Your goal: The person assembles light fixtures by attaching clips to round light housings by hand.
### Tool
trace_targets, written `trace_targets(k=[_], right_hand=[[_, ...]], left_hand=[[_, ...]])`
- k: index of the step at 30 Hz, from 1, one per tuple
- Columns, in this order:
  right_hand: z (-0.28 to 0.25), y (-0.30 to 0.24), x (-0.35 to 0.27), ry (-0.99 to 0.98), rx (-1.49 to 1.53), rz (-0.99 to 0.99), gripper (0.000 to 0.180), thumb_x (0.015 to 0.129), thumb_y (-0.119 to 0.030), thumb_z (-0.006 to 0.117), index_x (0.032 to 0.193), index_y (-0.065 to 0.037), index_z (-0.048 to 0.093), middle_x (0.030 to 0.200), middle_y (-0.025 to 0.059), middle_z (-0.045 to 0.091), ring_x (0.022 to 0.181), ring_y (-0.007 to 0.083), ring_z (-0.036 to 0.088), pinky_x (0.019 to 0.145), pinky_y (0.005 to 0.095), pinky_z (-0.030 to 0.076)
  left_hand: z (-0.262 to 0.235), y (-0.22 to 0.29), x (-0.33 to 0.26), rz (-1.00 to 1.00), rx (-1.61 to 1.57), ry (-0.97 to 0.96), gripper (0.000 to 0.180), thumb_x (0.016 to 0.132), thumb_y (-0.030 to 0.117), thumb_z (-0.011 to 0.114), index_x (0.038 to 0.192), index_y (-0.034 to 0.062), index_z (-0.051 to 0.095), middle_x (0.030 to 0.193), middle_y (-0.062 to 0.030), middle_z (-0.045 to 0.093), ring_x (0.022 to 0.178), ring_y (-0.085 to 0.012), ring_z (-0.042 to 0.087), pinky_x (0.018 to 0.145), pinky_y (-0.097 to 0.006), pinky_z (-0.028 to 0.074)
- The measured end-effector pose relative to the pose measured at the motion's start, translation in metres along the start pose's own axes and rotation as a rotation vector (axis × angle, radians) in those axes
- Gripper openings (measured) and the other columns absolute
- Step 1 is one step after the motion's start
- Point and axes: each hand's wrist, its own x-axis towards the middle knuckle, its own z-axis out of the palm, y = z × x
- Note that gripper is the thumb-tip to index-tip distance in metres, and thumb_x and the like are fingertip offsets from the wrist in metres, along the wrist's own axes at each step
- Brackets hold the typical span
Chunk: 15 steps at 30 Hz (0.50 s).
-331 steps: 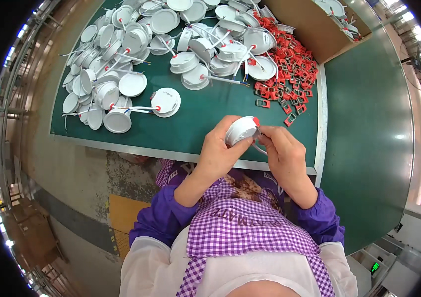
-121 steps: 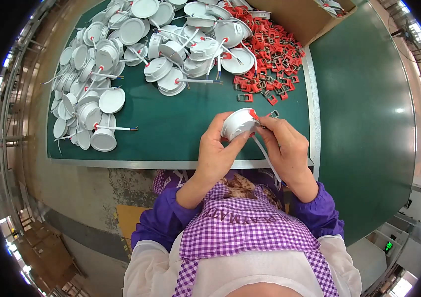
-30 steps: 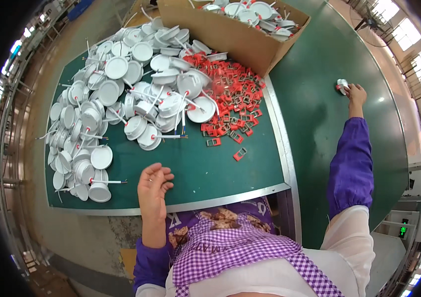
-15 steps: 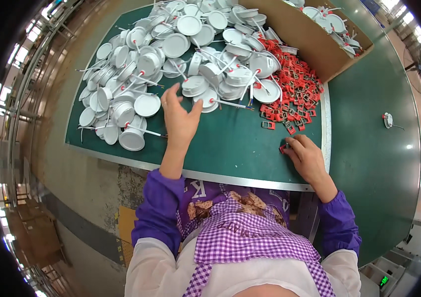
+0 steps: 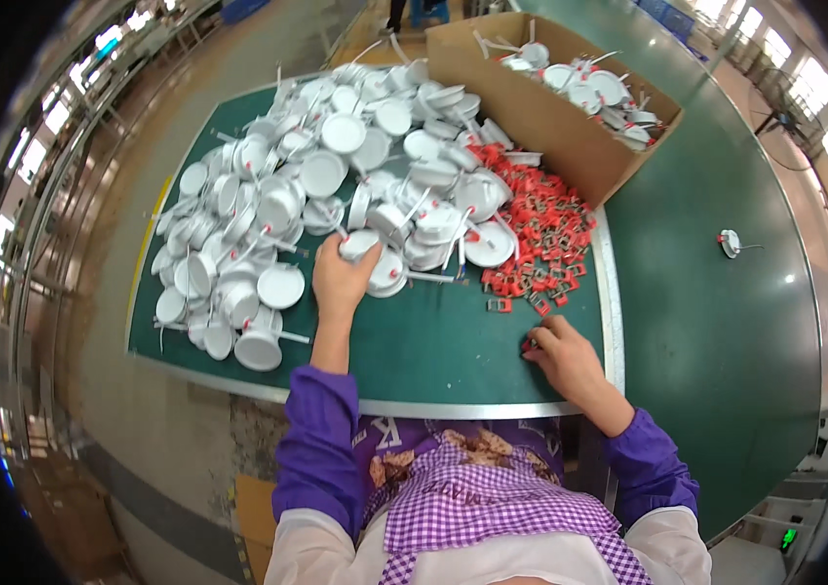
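Note:
My left hand (image 5: pixel 341 285) is at the near edge of a heap of round white lamps (image 5: pixel 321 174) with short white cables. Its thumb and fingers are closed around the rim of one white lamp (image 5: pixel 360 242), which still lies among the others. On the right, my right hand (image 5: pixel 567 363) pinches a small red clip (image 5: pixel 529 344) just above the green table top, mostly hidden by the fingertips. Beyond that hand lies a pile of red clips with metal parts (image 5: pixel 540 229), touching the right side of the lamp heap.
An open cardboard box (image 5: pixel 531 107) with more white lamps stands at the back right. A metal strip (image 5: pixel 613 312) edges the green table (image 5: pixel 433 361). On the green surface (image 5: pixel 716 341) to the right lies a single small lamp (image 5: pixel 729 244).
My left hand has gone from spread fingers beside the lamps to gripping one. My right hand keeps its pinch on the red clip. The whole view has shifted, showing more of the box.

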Motion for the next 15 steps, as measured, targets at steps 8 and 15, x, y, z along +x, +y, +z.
trace_targets(k=[8, 15], right_hand=[[0.006, -0.003, -0.018, 0.048, 0.090, 0.177, 0.028, 0.078, -0.013, 0.073, 0.100, -0.005, 0.058, 0.094, 0.0145, 0.054, 0.083, 0.0368, 0.059, 0.070, 0.0435, 0.050], [0.021, -0.007, -0.025, 0.139, 0.159, 0.131, 0.020, 0.082, -0.008, 0.069, 0.100, -0.005, 0.062, 0.086, 0.0143, 0.059, 0.078, 0.0345, 0.062, 0.068, 0.0402, 0.051]], left_hand=[[-0.044, 0.015, -0.047, -0.523, -1.155, -0.288, 0.047, 0.085, 0.003, 0.068, 0.128, 0.0015, 0.047, 0.119, -0.0055, 0.057, 0.098, -0.0132, 0.059, 0.073, -0.025, 0.045], [-0.072, 0.046, -0.117, -0.532, -1.617, -0.519, 0.054, 0.087, 0.009, 0.067, 0.135, 0.0147, 0.043, 0.128, -0.0074, 0.053, 0.106, -0.0251, 0.060, 0.074, -0.034, 0.054]])
